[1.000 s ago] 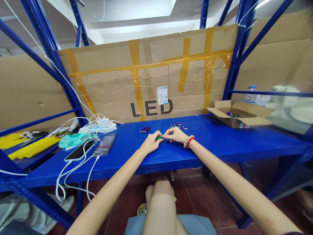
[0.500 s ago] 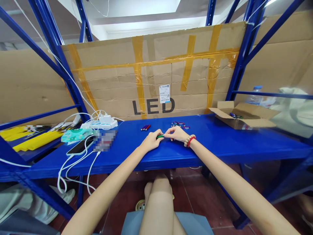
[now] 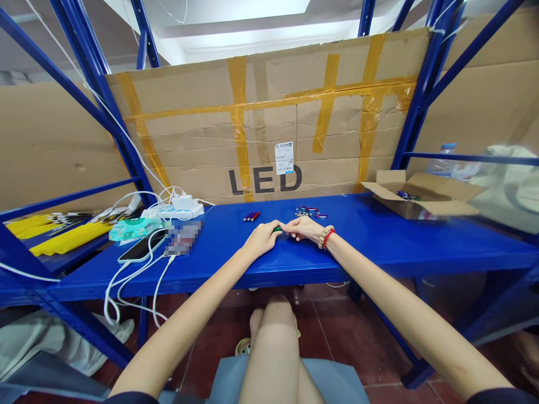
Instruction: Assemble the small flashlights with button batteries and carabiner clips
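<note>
My left hand and my right hand meet on the blue shelf top, both pinched on a small green cylinder that shows only as a sliver between the fingertips. A bead bracelet and a red cord circle my right wrist. Just behind the hands lie a few small red and purple cylinders and a pile of coloured key rings.
An open cardboard box stands at the right. At the left lie a phone on white cables, a power strip, a teal pack and yellow strips. A taped cardboard wall marked LED backs the shelf. Blue rack posts stand on both sides.
The hands have closed nearer together over the green cylinder, so less of it shows. The view has shifted slightly.
</note>
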The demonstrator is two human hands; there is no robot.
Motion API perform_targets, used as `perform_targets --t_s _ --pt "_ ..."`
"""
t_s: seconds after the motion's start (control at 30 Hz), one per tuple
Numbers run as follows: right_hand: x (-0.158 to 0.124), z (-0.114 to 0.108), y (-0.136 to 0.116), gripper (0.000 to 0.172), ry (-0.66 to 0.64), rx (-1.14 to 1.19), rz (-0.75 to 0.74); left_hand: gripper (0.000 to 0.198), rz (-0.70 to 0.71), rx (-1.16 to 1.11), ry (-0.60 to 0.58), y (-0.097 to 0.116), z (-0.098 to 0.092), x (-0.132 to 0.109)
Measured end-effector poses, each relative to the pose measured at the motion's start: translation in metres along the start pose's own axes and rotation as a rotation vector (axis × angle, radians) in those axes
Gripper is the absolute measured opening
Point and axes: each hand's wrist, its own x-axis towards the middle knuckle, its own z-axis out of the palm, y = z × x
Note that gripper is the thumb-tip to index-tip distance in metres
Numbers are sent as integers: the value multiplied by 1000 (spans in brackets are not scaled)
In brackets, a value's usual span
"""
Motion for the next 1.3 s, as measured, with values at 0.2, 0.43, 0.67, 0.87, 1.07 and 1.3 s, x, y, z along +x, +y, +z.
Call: perform_targets --t_s 0.2,0.43,0.67,0.87,1.07,1.3 --pt "2 1 1 42 37 -23 -60 19 -19 -12 17 -5 2 3" --pt "11 -7 9 47 196 -223 -489 17 -112 -6 41 -7 -1 6" --pt "15 -9 14 44 184 -263 -620 16 -91 -25 27 -8 1 5" --pt "15 -10 14 44 169 -241 -589 16 -51 -27 24 -12 3 5" --pt "12 -8 11 41 151 -207 -564 18 -56 -51 -9 -9 1 3" --pt "9 -7 9 39 143 -177 -519 17 -56 -42 -20 -9 1 3"
